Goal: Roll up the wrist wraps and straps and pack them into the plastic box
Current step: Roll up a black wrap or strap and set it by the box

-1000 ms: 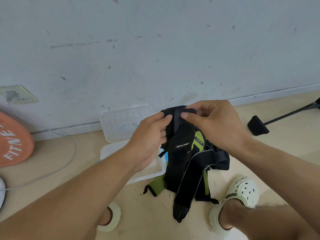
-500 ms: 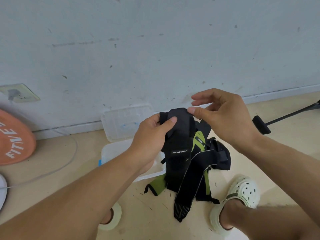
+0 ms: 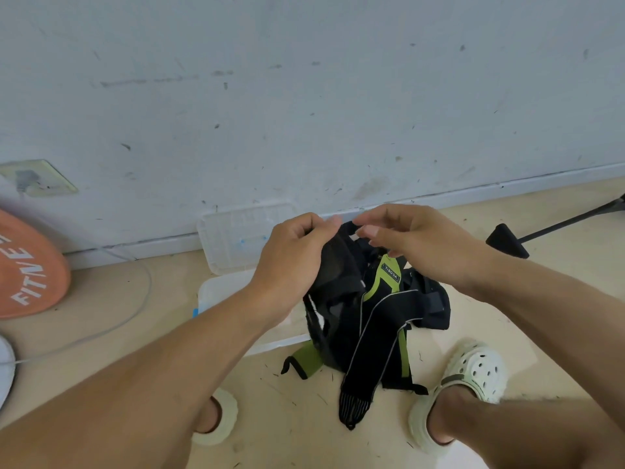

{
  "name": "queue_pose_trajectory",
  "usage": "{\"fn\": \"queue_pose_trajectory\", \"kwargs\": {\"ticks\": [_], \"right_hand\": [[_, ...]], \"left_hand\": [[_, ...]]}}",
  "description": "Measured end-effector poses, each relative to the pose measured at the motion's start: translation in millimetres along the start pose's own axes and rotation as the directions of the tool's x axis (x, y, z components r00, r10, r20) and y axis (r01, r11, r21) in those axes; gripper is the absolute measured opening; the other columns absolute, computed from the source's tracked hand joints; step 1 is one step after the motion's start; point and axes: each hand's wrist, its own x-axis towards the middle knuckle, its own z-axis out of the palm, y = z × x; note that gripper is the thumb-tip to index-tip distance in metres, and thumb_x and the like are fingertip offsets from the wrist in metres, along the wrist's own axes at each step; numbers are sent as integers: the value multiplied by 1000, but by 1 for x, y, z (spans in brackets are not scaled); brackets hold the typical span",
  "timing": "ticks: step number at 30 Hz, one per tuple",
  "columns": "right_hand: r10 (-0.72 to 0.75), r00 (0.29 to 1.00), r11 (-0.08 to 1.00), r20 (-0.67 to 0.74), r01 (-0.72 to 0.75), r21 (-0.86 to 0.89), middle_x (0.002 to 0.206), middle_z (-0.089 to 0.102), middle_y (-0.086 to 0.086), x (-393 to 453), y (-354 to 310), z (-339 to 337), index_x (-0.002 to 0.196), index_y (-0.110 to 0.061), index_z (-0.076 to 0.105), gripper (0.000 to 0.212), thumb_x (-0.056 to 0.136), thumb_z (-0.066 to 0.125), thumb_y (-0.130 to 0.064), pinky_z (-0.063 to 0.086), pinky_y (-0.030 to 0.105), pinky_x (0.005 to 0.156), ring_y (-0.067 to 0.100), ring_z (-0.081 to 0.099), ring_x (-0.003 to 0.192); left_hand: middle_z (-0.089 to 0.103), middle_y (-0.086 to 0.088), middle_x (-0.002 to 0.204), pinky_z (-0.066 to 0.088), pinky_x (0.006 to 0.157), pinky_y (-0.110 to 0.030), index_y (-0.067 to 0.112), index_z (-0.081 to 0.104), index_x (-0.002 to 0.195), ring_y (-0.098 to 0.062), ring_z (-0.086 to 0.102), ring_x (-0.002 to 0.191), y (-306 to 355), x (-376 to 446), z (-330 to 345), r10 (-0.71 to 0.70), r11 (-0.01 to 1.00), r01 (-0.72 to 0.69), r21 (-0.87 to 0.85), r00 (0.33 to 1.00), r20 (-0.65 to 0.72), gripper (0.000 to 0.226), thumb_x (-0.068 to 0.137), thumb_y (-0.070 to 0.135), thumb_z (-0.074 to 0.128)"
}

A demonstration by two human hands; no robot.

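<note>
The left hand point(image 3: 297, 262) now grips the black wrap point(image 3: 338, 265) alone, the right hand point(image 3: 416, 242) having released it (fingers relaxed), so rolling has barely begun.

Orange disc point(image 3: 28, 265) w/ white lettering at left, wall socket point(image 3: 39, 177), white cable point(image 3: 111, 324), black stand foot point(image 3: 507, 240) right
</note>
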Motion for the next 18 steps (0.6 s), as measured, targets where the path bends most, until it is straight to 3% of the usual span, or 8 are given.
{"fn": "queue_pose_trajectory", "kwargs": {"ticks": [3, 5, 6, 8, 10, 13, 16, 18], "right_hand": [[-12, 977, 1000, 212, 15, -14, 139, 59, -29, -4, -3, 5, 141, -49, 55, 37, 105, 49, -50, 34, 21, 112, -10, 51, 129], [-1, 955, 999, 296, 13, -37, 130, 58, -36, -5, -4, 7, 136, -51, 58, 35, 103, 46, -54, 34, 15, 104, -17, 50, 119], [7, 952, 999, 306, 9, -51, 119, 62, -35, -5, -4, 7, 124, -48, 64, 29, 101, 48, -57, 37, 17, 98, -17, 54, 110], [11, 958, 998, 287, 8, -67, 92, 64, -27, -4, -3, 5, 94, -34, 67, 30, 95, 55, -61, 40, 24, 88, -3, 58, 87], [-15, 965, 999, 263, 28, -47, 71, 54, -18, -4, -3, 4, 79, -20, 56, 42, 93, 60, -59, 37, 28, 76, 12, 45, 70], [-74, 980, 997, 183, 72, 18, 70, 39, 0, -8, -7, 7, 81, -12, 55, 45, 92, 63, -56, 31, 31, 66, 16, 33, 64], [-91, 983, 996, 161, 89, 20, 70, 38, 2, -13, -12, 10, 78, -15, 58, 45, 90, 65, -58, 30, 28, 61, 15, 32, 60], [-82, 983, 997, 166, 80, 20, 71, 39, 4, -15, -14, 10, 74, -20, 58, 42, 89, 65, -59, 31, 28, 62, 18, 34, 62]], "left_hand": [[53, 15, 53, 41, 70, -20, 28, 60, 52, -2, 54, 55, 4, -4, 0, 42, 996, -46, 76, 998, 53, 56, 104, 45, 55], [59, 15, 53, 44, 71, -19, 29, 65, 52, 0, 59, 57, 7, -4, -1, 57, 992, -65, 108, 995, 80, 56, 104, 49, 53], [58, 14, 53, 44, 70, -17, 26, 64, 53, 0, 59, 56, 7, -3, -2, 60, 989, -71, 132, 994, 91, 58, 103, 50, 52], [52, 13, 49, 40, 61, -12, 26, 57, 47, 1, 55, 50, 8, -1, -6, 41, 981, -62, 186, 993, 112, 63, 103, 53, 49], [47, 16, 43, 37, 55, -11, 30, 52, 36, 1, 51, 44, 10, -1, -7, -20, 972, -18, 234, 987, 159, 73, 105, 55, 44], [49, 17, 43, 36, 61, -16, 29, 56, 37, 3, 51, 45, 6, -4, -3, -43, 966, -7, 257, 981, 188, 77, 107, 55, 37], [41, 3, 49, 36, 58, -18, 5, 46, 55, -7, 44, 49, -6, -3, 4, 68, 976, -79, 204, 996, 59, 70, 107, 52, 38], [38, 7, 45, 35, 54, -15, 7, 41, 55, -5, 41, 45, -6, -1, 7, 87, 981, -83, 174, 996, -15, 69, 109, 50, 36]]}}
